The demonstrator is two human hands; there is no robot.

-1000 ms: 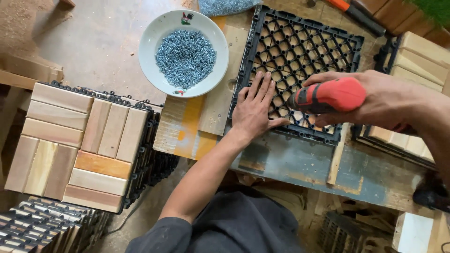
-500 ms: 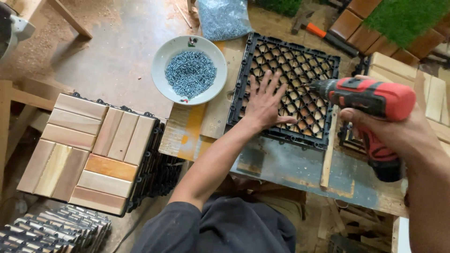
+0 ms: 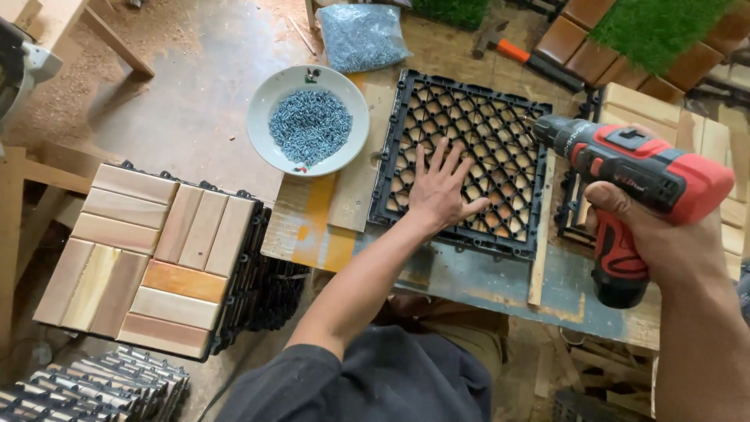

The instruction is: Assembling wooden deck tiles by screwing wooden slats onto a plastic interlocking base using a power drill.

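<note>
A black plastic grid tile (image 3: 500, 133) lies on the workbench, its lattice facing up. My left hand (image 3: 439, 190) lies flat on its near half with fingers spread, pressing it down. My right hand (image 3: 652, 234) grips a red and black cordless drill (image 3: 637, 184) by the handle, raised off the tile to the right, with its nose pointing left at the tile's right edge. A white bowl (image 3: 308, 119) full of small grey screws sits left of the tile.
A stack of finished wooden deck tiles (image 3: 148, 258) stands at the left. A clear bag of screws (image 3: 361, 35) and an orange-handled hammer (image 3: 516, 53) lie at the back. More wooden tiles (image 3: 672, 117) sit to the right, black tile bases (image 3: 109, 387) at bottom left.
My right hand has drawn the drill back off the tile, to the right and toward me. My left hand stays flat on the grid. The view has shifted toward the far side of the bench.
</note>
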